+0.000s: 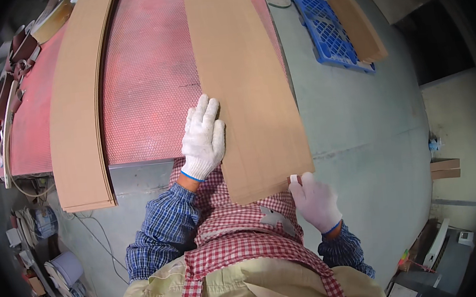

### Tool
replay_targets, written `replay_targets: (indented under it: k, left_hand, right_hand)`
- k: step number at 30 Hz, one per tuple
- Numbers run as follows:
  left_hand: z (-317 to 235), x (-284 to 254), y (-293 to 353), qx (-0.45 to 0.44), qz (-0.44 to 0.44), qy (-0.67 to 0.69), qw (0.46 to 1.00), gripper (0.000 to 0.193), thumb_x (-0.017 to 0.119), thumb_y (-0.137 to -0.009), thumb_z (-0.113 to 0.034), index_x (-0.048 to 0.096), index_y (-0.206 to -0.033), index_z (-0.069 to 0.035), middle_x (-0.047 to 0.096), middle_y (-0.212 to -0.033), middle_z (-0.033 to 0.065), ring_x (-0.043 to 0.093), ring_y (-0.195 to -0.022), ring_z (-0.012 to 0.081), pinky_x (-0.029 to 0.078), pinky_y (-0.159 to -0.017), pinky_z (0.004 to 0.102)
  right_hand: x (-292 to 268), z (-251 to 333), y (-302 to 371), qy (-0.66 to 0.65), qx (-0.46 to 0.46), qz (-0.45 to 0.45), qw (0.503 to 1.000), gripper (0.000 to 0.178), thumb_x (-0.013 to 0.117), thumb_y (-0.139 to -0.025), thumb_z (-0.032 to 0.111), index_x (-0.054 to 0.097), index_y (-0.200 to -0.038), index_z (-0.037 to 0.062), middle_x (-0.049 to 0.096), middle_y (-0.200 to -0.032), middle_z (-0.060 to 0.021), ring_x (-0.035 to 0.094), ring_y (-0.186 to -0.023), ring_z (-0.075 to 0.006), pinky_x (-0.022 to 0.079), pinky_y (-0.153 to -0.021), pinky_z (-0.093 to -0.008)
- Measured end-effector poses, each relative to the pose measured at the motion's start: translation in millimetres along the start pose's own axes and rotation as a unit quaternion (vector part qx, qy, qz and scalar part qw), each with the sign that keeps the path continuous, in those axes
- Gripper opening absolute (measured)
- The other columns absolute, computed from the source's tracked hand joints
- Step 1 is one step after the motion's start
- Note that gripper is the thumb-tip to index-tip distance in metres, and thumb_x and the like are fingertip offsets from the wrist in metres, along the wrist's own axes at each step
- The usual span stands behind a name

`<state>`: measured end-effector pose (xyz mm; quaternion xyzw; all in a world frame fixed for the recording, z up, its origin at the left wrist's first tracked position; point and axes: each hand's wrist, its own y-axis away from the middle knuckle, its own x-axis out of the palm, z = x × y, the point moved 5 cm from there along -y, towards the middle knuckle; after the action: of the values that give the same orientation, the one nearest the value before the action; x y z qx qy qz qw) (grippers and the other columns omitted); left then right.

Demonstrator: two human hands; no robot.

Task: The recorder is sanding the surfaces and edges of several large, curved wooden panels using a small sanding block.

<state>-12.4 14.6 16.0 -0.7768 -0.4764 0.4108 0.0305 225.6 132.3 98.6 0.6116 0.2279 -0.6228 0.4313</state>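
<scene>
A long, flat brown board [242,63] lies on the red patterned table [146,71], its near end reaching past the table edge toward my apron. My left hand [203,140], in a white knitted glove, rests flat at the board's left edge with fingers stretched out. At the near right corner of the board is my right hand [316,204], also gloved, its fingers curled in against the edge. A small white bit shows at its fingertips; whether that is glove or a held thing is unclear. Left of both hands lies a stack of similar brown boards [78,106], overhanging the table.
Brown strips and rolls [22,48] and a wide tape-like roll [51,23] crowd the table's far left. A blue plastic pallet [330,33] with brown boards on it sits on the floor at right. Cables [101,234] and a pale bucket [66,268] are at lower left.
</scene>
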Motion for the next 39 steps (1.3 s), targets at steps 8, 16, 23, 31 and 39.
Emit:
replay_targets:
  k: [8, 16, 23, 31, 39]
  left_hand:
    - [0.3, 2.3, 2.4, -0.005, 0.000, 0.004, 1.000, 0.047, 0.056, -0.094, -0.018, 0.052, -0.139, -0.002, 0.047, -0.144, 0.0263, 0.046, -0.129, 0.0481, 0.035, -0.113, 0.0502]
    - [-2.2, 0.4, 0.1, -0.011, 0.010, -0.013, 1.000, 0.048, 0.057, -0.093, -0.017, 0.052, -0.139, -0.002, 0.047, -0.144, 0.0259, 0.047, -0.127, 0.0490, 0.035, -0.112, 0.0506]
    - [-8.0, -4.1, -1.2, 0.001, 0.010, -0.008, 1.000, 0.048, 0.055, -0.093, -0.013, 0.051, -0.139, 0.001, 0.048, -0.142, 0.0291, 0.048, -0.129, 0.0472, 0.034, -0.114, 0.0517]
    - [-11.8, -11.6, -0.3, 0.000, 0.012, 0.015, 1.000, 0.048, 0.057, -0.092, -0.012, 0.052, -0.138, 0.001, 0.048, -0.142, 0.0290, 0.050, -0.128, 0.0458, 0.034, -0.114, 0.0526]
    - [-15.5, -12.8, 0.5, -0.013, 0.023, 0.024, 0.999, 0.051, 0.060, -0.090, -0.014, 0.052, -0.139, -0.002, 0.049, -0.142, 0.0267, 0.050, -0.126, 0.0498, 0.039, -0.110, 0.0517]
  right_hand:
    - [8.3, 22.2, -5.2, -0.119, 0.040, -0.022, 0.992, 0.038, 0.052, -0.099, 0.039, 0.053, -0.085, 0.0034, 0.063, -0.069, -0.0222, 0.064, -0.066, -0.0437, 0.049, -0.061, -0.0532]
    - [11.6, 28.7, -25.6, 0.018, -0.041, -0.024, 0.999, 0.024, 0.048, -0.102, 0.025, 0.058, -0.089, 0.0073, 0.055, -0.081, -0.0129, 0.064, -0.057, -0.0307, 0.049, -0.047, -0.0440]
    - [-10.8, 50.4, -124.0, 0.151, -0.209, -0.171, 0.951, 0.025, 0.048, -0.101, 0.024, 0.058, -0.088, 0.0059, 0.059, -0.077, -0.0154, 0.065, -0.059, -0.0308, 0.050, -0.046, -0.0439]
    - [-50.5, 72.5, -321.4, 0.032, -0.085, -0.139, 0.986, 0.033, 0.049, -0.095, 0.030, 0.064, -0.095, 0.0002, 0.069, -0.090, -0.0271, 0.068, -0.087, -0.0432, 0.054, -0.078, -0.0530]
    - [-82.2, 99.5, -435.2, 0.061, -0.048, -0.094, 0.993, 0.037, 0.052, -0.091, 0.029, 0.070, -0.107, 0.0001, 0.068, -0.113, -0.0255, 0.065, -0.108, -0.0418, 0.052, -0.093, -0.0494]
